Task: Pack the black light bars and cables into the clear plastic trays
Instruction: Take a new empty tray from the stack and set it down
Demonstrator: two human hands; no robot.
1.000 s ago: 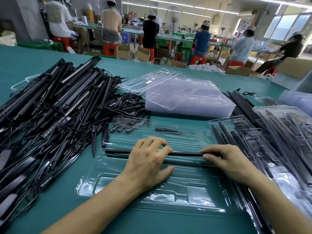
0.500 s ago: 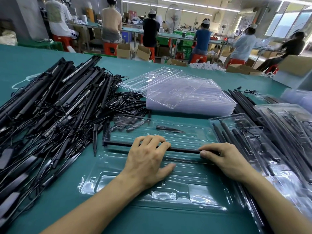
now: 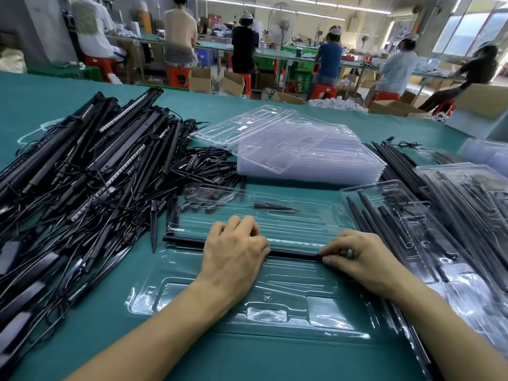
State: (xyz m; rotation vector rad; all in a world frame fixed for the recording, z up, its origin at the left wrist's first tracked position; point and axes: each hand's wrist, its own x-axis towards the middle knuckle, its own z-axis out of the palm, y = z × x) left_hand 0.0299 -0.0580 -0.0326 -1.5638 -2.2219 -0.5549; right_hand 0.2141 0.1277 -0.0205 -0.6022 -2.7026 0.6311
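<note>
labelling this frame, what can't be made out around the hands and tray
Head view: the left hand covers the middle of the black bar, the right hand its right end, so its seating in the tray cannot be told.
Head view: the pile of bars and cables is cut off by the left edge.
Head view: the packed trays run off the right edge.

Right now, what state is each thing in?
left grip, curled over light bar
right grip, pinching light bar's right end
light bar, lying across front tray
front tray, open, mostly empty
tray stack, empty
right trays, filled
bar pile, loose, unpacked
</note>
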